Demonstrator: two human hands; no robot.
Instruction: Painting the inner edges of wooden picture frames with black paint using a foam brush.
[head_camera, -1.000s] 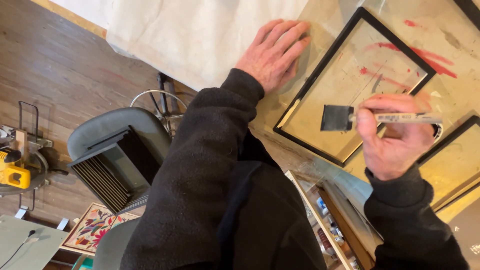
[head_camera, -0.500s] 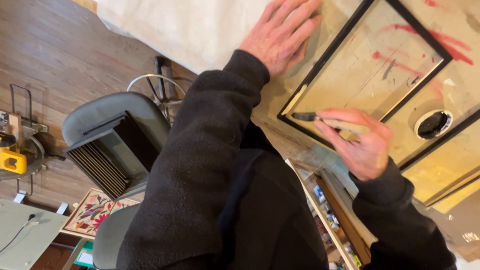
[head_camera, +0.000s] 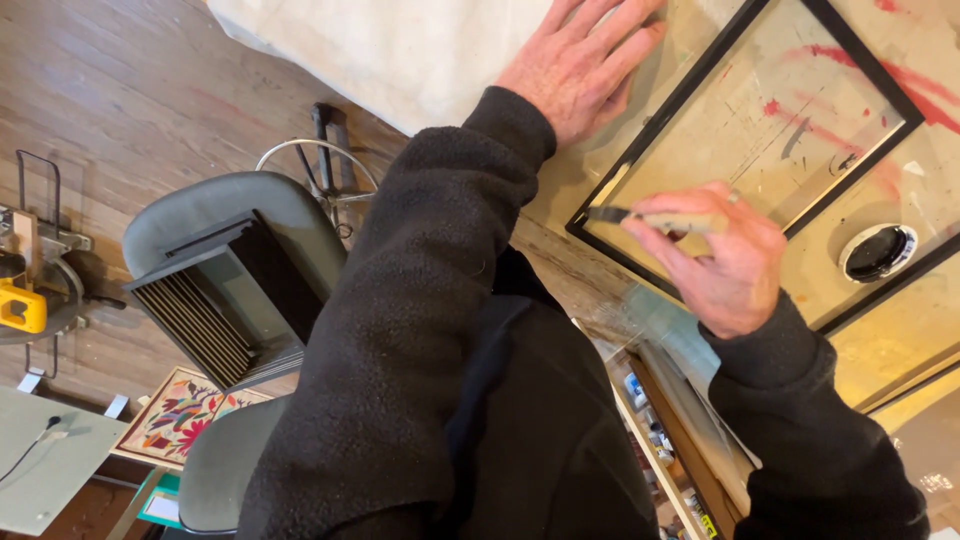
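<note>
The black frame (head_camera: 690, 95) lies flat on the tabletop (head_camera: 900, 330) between the two hands, its pale inner panel streaked with red and scuffed with marks. The right hand (head_camera: 715, 265) is curled closed around a brush (head_camera: 640, 217), thumb and fingers pinching the light handle so that the dark tip rests at the near rail of the frame, close to its corner; the low angle looks suited to working along the black edge. The left hand (head_camera: 580, 60) lies spread and flat, palm down, just beyond the frame's left rail, partly on the tabletop and partly on a white cloth (head_camera: 400, 50), probably to brace the body; I cannot tell whether it touches the frame. To the right of the brush hand sits a small round tin (head_camera: 878, 252) with dark contents, within easy reach. Below the hands, past the tabletop's edge, stand a grey chair (head_camera: 230, 280) and a colourful embroidered panel (head_camera: 185, 415) on the wooden floor (head_camera: 120, 90).
</note>
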